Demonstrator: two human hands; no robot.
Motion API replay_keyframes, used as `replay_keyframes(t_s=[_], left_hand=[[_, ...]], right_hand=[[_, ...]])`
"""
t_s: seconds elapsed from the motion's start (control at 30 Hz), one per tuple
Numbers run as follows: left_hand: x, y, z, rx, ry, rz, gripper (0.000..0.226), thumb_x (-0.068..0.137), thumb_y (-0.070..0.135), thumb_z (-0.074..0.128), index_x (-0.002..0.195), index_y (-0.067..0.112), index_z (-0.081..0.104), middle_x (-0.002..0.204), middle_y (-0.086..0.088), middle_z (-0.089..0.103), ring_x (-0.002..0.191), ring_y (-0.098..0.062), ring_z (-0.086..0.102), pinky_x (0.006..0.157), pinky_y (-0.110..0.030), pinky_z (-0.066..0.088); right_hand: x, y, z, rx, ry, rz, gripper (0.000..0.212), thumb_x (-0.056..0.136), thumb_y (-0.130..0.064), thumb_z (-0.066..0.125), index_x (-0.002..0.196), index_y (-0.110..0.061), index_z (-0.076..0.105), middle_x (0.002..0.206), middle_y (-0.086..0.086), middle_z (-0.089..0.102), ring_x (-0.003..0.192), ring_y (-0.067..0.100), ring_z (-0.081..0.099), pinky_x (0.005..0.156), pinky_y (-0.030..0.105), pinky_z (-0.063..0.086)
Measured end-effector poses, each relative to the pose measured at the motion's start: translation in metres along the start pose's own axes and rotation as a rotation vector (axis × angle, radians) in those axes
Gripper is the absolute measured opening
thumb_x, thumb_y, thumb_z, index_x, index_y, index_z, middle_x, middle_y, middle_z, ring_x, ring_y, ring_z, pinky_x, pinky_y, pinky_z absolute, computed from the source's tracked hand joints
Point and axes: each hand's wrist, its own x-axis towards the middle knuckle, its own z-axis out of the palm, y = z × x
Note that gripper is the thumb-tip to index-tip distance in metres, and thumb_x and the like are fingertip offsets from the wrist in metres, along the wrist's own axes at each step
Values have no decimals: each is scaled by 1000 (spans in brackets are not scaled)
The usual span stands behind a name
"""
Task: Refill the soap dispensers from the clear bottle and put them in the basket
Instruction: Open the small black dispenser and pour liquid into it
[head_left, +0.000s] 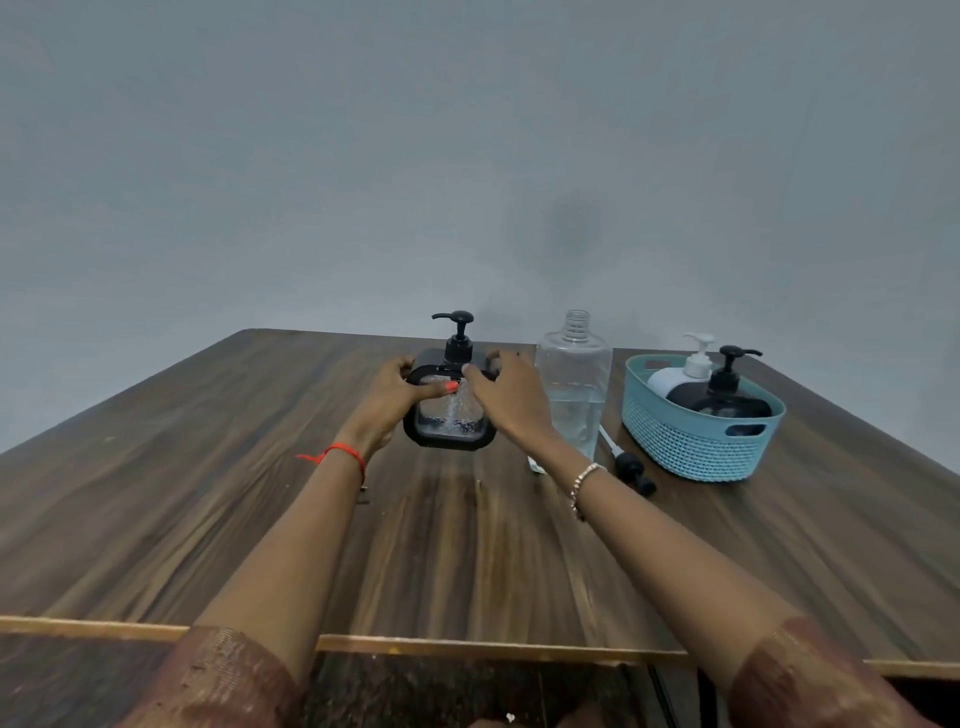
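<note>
Grey wall stands behind a dark wood-grain counter (208, 519), and both forearms reach out over it from the near edge. A red thread (340, 451) is tied round the left wrist. The left hand (387, 402) grips the left side of a square dispenser (451, 415), fingers curled behind it and the thumb laid across its clear front. The dispenser stands upright near the far edge of the counter, black-framed, with its black pump on and liquid in it. The right hand (506, 397) grips its right side in the same way, thumb on the top front edge; a bracelet (584, 486) circles that wrist. Just right of that hand stands the clear bottle (574, 384), uncapped and partly full. A loose pump (628, 465) lies on the counter between bottle and basket (691, 447). The blue basket holds a white dispenser (670, 376) and a black dispenser (727, 400), side by side.
</note>
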Motion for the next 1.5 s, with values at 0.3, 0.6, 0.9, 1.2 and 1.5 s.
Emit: replay_keyframes(t_s=[0.3,0.6,0.9,1.2,1.5], left_hand=[[-24,6,11,63,-14,10,50,63,8,83,106,-2,61,94,-10,70,84,-19,68,67,-23,50],[-38,12,3,19,-134,32,37,60,-3,80,92,9,68,77,3,73,73,-10,68,66,-20,54],[-42,13,-1,24,-76,27,36,62,-2,80,94,9,68,79,3,73,74,-12,69,69,-22,55],[-45,12,2,40,-9,42,47,61,2,83,105,1,65,95,-11,71,84,-20,68,65,-18,54],[-45,10,-1,19,21,38,51,59,3,83,106,-1,64,98,-13,70,85,-22,68,68,-22,54]], right_hand=[[-4,-11,-17,127,54,-108,38,67,-45,78,87,-14,67,91,4,59,98,26,53,87,41,45],[0,-17,-38,202,-206,-183,19,78,-18,73,78,0,68,68,9,60,61,15,52,60,25,39],[5,-13,-41,486,-350,-52,26,79,1,66,106,1,64,98,13,67,91,21,63,86,27,51],[-9,-21,-25,372,-88,24,31,66,-19,83,85,2,72,83,14,70,64,13,59,63,25,48],[-6,-22,-26,528,-198,58,44,71,-10,78,110,0,60,103,7,67,85,15,63,77,22,50]])
